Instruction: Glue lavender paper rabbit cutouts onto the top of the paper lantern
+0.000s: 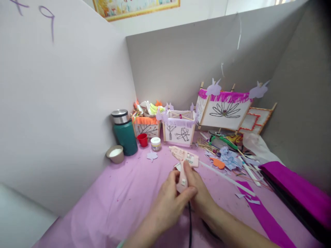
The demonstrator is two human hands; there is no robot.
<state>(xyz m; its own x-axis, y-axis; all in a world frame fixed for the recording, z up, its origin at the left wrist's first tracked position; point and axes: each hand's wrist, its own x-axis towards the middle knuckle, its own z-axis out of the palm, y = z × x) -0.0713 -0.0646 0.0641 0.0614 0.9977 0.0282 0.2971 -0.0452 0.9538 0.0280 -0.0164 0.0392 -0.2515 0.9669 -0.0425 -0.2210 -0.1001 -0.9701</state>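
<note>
A pale pink glue gun (191,159) is held over the middle of the table, its nozzle pointing to the upper left. A long white glue stick (227,177) sticks out of its back toward the right, and a black cord hangs from the handle. My left hand (170,198) is closed around the lower handle from the left. My right hand (198,187) wraps the handle from the right, its thumb or finger near the trigger area. Beyond the nozzle stands a small paper lantern box (181,132) with a drawn bird and tree.
A green thermos (125,136), beige bowl (115,155), red cup (142,140) and white jar (156,144) stand left. A larger lantern (223,112) stands at the back right, above paper scraps (230,158) and markers. Magenta material (300,193) lies far right on the pink-covered table (103,206).
</note>
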